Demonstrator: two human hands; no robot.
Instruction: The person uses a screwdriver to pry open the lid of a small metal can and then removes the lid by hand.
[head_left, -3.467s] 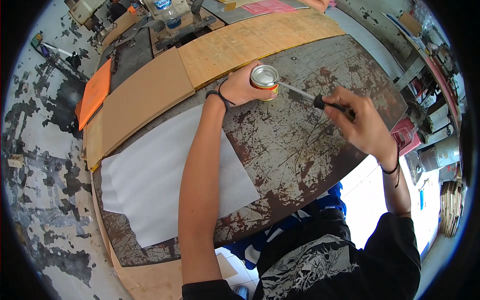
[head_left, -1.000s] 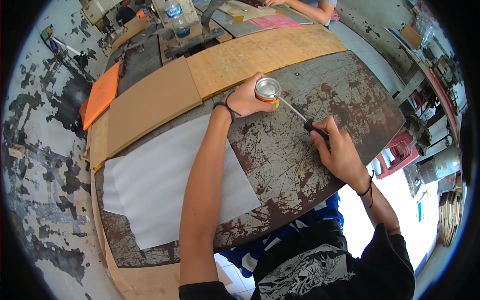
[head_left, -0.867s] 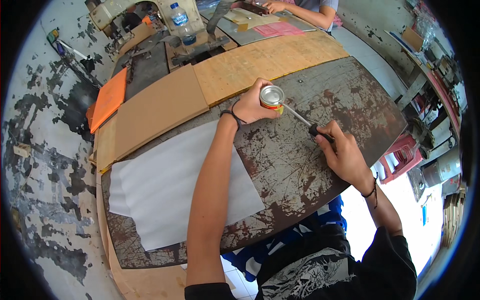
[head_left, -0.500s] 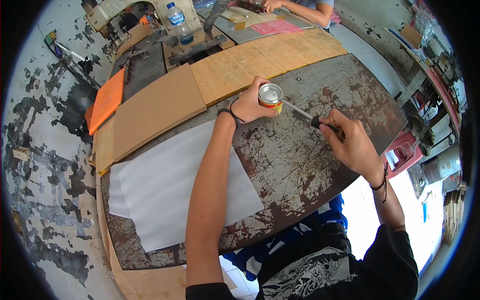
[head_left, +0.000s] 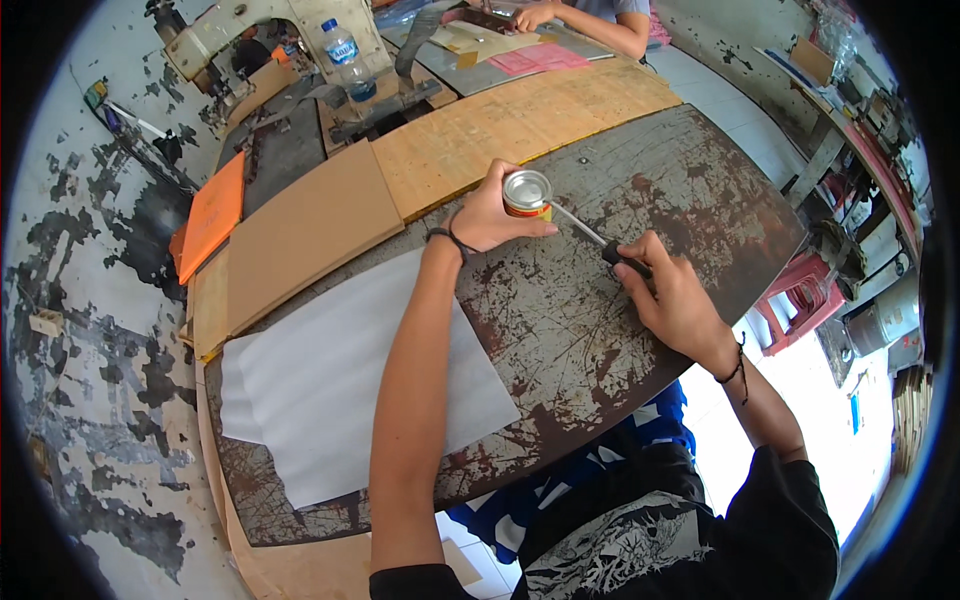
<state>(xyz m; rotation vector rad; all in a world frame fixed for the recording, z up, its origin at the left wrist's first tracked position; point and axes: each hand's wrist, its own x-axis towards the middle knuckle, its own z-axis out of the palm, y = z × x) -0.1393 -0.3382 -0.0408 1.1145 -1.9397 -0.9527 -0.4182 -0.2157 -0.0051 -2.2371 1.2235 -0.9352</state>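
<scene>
A small round tin can (head_left: pixel 527 188) with a silver lid and a red and yellow side is gripped by my left hand (head_left: pixel 485 217), its fingers wrapped round the can. My right hand (head_left: pixel 668 295) is closed on the black handle of a screwdriver (head_left: pixel 580 225). The metal shaft points up and left, and its tip meets the can's rim at the lower right. The lid sits on the can. Below my left hand, a sheet of white material (head_left: pixel 330 370) lies partly under my left forearm on the scratched metal tabletop (head_left: pixel 590 330).
Brown cardboard (head_left: pixel 310 235) and a wooden board (head_left: pixel 520 115) run along the table's far side, with an orange folder (head_left: pixel 212 215) at the left. Beyond stand a water bottle (head_left: pixel 347 62) and a machine (head_left: pixel 240 30). A co-worker's arm (head_left: pixel 600 30) shows at the top. A red stool (head_left: pixel 800 300) is at right.
The can and my left hand sit slightly further left in view. My right hand, with the screwdriver, has shifted left and a little down, and the shaft slants more steeply.
</scene>
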